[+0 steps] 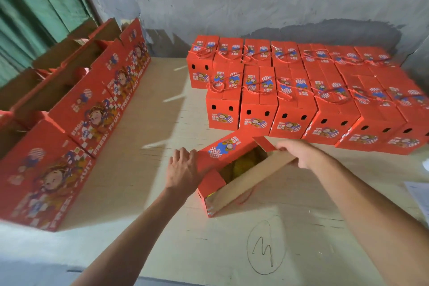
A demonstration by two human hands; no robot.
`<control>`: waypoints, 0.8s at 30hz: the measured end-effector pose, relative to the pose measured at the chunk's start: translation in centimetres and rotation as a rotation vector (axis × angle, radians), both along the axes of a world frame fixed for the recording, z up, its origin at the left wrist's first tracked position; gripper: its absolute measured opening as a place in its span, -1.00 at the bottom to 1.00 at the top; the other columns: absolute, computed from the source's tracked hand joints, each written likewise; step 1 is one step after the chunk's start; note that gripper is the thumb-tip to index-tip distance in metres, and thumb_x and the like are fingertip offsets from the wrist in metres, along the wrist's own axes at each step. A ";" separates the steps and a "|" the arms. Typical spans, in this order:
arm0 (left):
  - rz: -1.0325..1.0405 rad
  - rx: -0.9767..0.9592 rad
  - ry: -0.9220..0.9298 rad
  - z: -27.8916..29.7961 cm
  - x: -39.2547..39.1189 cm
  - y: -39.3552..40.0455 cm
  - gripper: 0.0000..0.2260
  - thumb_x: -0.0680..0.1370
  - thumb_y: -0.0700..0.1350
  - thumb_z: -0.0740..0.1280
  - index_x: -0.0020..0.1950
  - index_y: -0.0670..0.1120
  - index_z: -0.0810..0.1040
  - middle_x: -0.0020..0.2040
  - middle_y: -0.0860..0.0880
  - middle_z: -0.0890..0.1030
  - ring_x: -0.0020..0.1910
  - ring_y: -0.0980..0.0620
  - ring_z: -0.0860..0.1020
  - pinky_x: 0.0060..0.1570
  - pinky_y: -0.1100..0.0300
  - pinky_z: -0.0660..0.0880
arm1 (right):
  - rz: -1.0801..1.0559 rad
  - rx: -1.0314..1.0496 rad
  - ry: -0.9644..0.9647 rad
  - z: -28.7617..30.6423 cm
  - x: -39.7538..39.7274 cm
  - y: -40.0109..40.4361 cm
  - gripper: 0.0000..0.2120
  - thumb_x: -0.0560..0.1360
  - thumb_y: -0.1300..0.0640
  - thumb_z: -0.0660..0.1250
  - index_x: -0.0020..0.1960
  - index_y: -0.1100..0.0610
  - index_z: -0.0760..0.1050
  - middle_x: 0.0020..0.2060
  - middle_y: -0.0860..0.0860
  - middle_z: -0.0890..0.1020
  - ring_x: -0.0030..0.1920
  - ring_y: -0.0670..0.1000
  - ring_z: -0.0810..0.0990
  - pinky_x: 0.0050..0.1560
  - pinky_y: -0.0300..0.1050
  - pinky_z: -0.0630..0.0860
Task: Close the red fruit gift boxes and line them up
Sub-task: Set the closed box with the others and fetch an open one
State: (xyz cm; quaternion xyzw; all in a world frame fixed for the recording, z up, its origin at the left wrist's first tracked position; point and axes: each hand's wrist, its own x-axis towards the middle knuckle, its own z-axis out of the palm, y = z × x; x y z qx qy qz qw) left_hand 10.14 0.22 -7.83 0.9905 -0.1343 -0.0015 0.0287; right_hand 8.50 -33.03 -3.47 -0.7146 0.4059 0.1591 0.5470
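Note:
A red fruit gift box point(212, 187) stands half open in front of me on the pale board, with yellow fruit point(241, 166) showing inside. My left hand point(182, 168) rests flat against the box's left top flap point(224, 147), which carries the printed picture. My right hand point(299, 153) grips the far end of the right flap point(255, 175), whose brown inner side faces up. Behind the box, several shut red boxes point(294, 97) with red rope handles stand in tight rows.
Along the left, a row of open red boxes point(76, 109) with raised flaps runs from near to far. White papers point(417, 195) lie at the right edge. A pencilled circle with a mark point(264, 248) is on the board point(144, 169). A grey wall stands behind.

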 end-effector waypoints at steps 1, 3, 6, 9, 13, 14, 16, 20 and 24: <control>0.030 0.016 -0.002 0.2 -0.2 0.2 -0.36 0.57 0.41 0.16 0.37 -0.08 0.45 0.23 -0.12 0.49 0.24 -0.17 0.43 0.20 0.02 0.37 | -0.040 0.050 -0.036 0.2 0.9 0.7 -0.82 0.54 0.15 0.40 0.06 0.20 0.48 0.13 0.19 0.58 -0.04 0.09 0.60 -0.29 -0.08 0.55; 0.086 0.029 -0.001 0.8 -0.5 0.7 -0.35 0.56 0.43 0.15 0.33 -0.08 0.46 0.19 -0.11 0.50 0.21 -0.16 0.45 0.18 0.03 0.38 | -0.094 0.131 -0.113 0.5 2.3 2.7 -0.80 0.55 0.10 0.34 0.12 0.17 0.48 0.02 0.16 0.64 -0.04 0.10 0.63 -0.13 0.00 0.64; 0.218 -0.047 0.075 2.0 -1.1 0.9 -0.32 0.50 0.49 0.18 0.26 -0.08 0.47 0.16 -0.08 0.51 0.21 -0.15 0.47 0.14 0.03 0.42 | -0.086 0.056 -0.208 0.3 3.5 6.0 -0.73 0.53 -0.02 0.35 0.13 0.12 0.54 0.09 0.14 0.65 0.04 0.11 0.61 0.16 0.06 0.55; 0.296 -0.178 0.174 2.5 -3.0 0.0 -0.31 0.44 0.54 0.18 0.17 -0.05 0.45 0.12 -0.04 0.56 0.19 -0.14 0.54 0.11 0.02 0.45 | 0.034 -0.014 -0.354 0.1 3.7 9.6 -0.74 0.58 0.00 0.33 0.25 0.01 0.50 0.13 0.04 0.61 -0.04 0.02 0.54 0.04 -0.05 0.40; 0.334 -0.252 0.235 1.0 -6.7 -1.7 -0.30 0.43 0.53 0.20 0.24 -0.03 0.34 0.14 -0.04 0.63 0.17 -0.14 0.60 0.08 0.01 0.49 | 0.184 0.026 -0.516 0.1 4.6 13.3 -0.56 0.63 0.05 0.30 0.49 -0.12 0.41 0.08 -0.23 0.58 0.07 -0.16 0.57 -0.03 -0.27 0.38; 0.343 -0.269 0.223 0.6 -7.3 -2.0 -0.22 0.42 0.54 0.19 0.37 -0.02 0.29 0.18 -0.02 0.60 0.19 -0.11 0.58 0.08 0.00 0.50 | 0.207 0.023 -0.532 0.1 4.7 13.8 -0.57 0.64 0.03 0.29 0.50 -0.13 0.40 0.06 -0.28 0.55 0.00 -0.26 0.56 -0.05 -0.32 0.36; 0.273 -0.281 0.128 0.2 -7.6 -2.5 -0.04 0.44 0.52 0.19 0.62 -0.05 0.04 0.36 -0.02 0.45 0.32 -0.08 0.48 0.14 -0.01 0.51 | 0.237 0.003 -0.561 -0.3 4.6 14.2 -0.57 0.66 0.01 0.25 0.53 -0.14 0.37 0.14 -0.27 0.49 0.06 -0.23 0.51 0.10 -0.26 0.34; 0.025 -0.290 0.061 1.2 -4.0 -3.2 0.15 0.44 0.40 0.37 0.65 -0.07 -0.32 0.68 -0.05 -0.18 0.66 -0.06 -0.05 0.52 -0.09 0.24 | 0.297 -0.099 -0.502 -0.4 4.8 13.5 -0.52 0.63 0.05 0.24 0.53 -0.16 0.36 0.16 -0.14 0.50 0.15 -0.01 0.47 0.13 -0.07 0.37; -0.144 -0.182 0.127 2.1 0.4 -4.1 0.32 0.32 0.38 0.52 0.63 -0.05 -0.39 0.67 -0.01 -0.30 0.66 -0.06 -0.23 0.59 -0.21 0.04 | 0.242 -0.165 -0.493 -0.8 4.7 13.6 -0.63 0.64 0.02 0.22 0.44 -0.11 0.47 0.17 0.00 0.62 0.05 0.05 0.55 0.11 -0.02 0.46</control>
